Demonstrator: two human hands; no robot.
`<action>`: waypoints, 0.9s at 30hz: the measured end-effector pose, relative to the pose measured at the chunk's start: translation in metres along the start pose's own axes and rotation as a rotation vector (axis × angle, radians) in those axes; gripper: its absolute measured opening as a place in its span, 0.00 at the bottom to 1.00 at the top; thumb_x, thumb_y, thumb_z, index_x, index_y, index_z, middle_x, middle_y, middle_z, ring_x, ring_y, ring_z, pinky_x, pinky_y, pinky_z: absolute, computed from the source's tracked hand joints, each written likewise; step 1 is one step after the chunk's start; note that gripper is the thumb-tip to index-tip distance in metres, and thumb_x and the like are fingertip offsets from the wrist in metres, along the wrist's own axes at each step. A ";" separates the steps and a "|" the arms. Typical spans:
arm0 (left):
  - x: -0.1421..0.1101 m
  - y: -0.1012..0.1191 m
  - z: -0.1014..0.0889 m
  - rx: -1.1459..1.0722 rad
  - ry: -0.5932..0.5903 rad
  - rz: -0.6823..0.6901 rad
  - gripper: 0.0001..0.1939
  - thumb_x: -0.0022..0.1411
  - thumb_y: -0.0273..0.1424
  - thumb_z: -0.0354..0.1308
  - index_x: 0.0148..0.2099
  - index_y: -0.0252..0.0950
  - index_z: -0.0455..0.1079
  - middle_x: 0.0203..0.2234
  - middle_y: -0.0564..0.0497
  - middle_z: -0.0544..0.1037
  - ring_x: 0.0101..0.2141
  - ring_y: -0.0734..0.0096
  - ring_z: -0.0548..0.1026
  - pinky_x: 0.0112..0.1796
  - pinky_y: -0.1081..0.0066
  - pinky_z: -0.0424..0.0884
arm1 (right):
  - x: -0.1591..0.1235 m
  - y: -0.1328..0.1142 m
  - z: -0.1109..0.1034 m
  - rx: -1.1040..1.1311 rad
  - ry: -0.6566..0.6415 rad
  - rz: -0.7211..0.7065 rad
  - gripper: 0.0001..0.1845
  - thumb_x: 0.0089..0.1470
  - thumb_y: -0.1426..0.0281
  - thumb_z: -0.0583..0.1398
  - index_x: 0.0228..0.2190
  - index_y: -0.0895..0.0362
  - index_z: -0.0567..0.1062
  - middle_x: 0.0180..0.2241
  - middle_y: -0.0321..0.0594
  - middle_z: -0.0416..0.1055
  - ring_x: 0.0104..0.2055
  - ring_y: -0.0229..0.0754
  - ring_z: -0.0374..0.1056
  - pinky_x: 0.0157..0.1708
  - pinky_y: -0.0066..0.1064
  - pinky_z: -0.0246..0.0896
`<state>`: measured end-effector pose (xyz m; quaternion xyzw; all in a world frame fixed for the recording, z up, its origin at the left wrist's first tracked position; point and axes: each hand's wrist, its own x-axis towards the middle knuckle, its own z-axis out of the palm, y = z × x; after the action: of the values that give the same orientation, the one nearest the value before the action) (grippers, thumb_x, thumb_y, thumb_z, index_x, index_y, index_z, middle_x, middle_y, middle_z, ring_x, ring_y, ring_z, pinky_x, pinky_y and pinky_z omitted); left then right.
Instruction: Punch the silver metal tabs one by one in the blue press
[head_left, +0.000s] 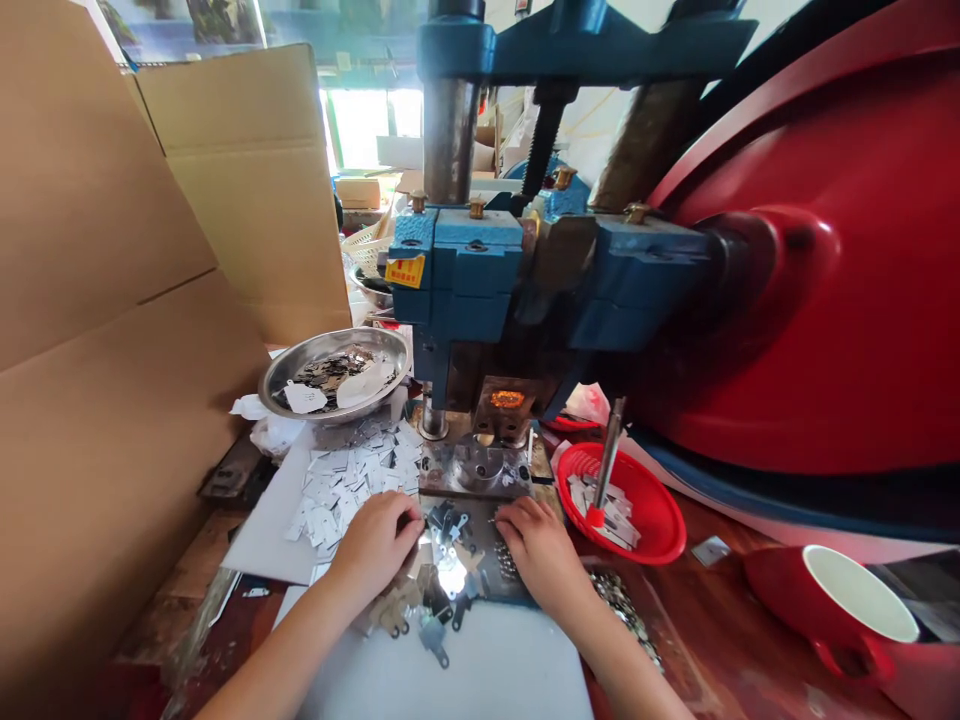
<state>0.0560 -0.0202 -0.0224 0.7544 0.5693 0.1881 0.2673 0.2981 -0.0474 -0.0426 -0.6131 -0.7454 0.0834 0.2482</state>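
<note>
My left hand [382, 535] is closed at the left edge of a pile of thin, tab-shaped metal pieces [451, 575]. Its fingers are curled together, and whatever they may hold is hidden. Across the pile, my right hand [538, 545] is bent downward with fingertips together, beside a group of tiny metal parts [506, 560]. I cannot make out what lies between those fingers. Just beyond both hands sits the metal die [478, 466] of a blue press [480, 262]. Flat silver plates [352, 480] lie heaped on white card to the left of the die.
A steel bowl [274, 378] of metal pieces stands back left, near tall cardboard [247, 190]. On the right are a red basket [670, 515] with plates and a rod-like handle [609, 460], a red mug [787, 590], and the press's large red wheel [847, 330].
</note>
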 end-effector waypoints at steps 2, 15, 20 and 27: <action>-0.005 0.001 -0.003 -0.044 -0.013 -0.028 0.06 0.59 0.31 0.52 0.31 0.40 0.69 0.29 0.53 0.74 0.34 0.64 0.71 0.35 0.67 0.64 | 0.012 -0.004 -0.002 0.093 0.077 0.007 0.14 0.58 0.70 0.50 0.28 0.53 0.74 0.30 0.40 0.71 0.35 0.44 0.67 0.38 0.36 0.62; -0.034 0.017 0.012 -0.180 -0.073 0.030 0.06 0.59 0.30 0.54 0.36 0.42 0.72 0.32 0.52 0.77 0.35 0.64 0.73 0.39 0.66 0.67 | 0.085 0.002 0.014 0.088 0.205 0.133 0.11 0.51 0.65 0.55 0.23 0.55 0.73 0.27 0.40 0.69 0.32 0.43 0.67 0.33 0.32 0.60; -0.033 0.015 0.006 -0.089 -0.058 0.147 0.07 0.60 0.29 0.53 0.36 0.41 0.73 0.33 0.51 0.76 0.37 0.64 0.72 0.39 0.66 0.67 | 0.085 0.003 0.014 0.139 0.200 0.155 0.13 0.52 0.63 0.54 0.24 0.55 0.74 0.28 0.41 0.70 0.33 0.44 0.67 0.34 0.34 0.61; 0.021 -0.018 -0.016 0.164 0.134 0.085 0.12 0.60 0.32 0.54 0.46 0.40 0.72 0.44 0.46 0.74 0.47 0.58 0.69 0.48 0.59 0.64 | 0.057 0.003 0.004 0.403 0.283 0.165 0.18 0.56 0.59 0.51 0.34 0.56 0.75 0.35 0.44 0.71 0.38 0.45 0.67 0.38 0.35 0.63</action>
<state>0.0385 0.0068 -0.0215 0.7828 0.5671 0.2021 0.1576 0.2920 0.0081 -0.0318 -0.6156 -0.6190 0.1639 0.4595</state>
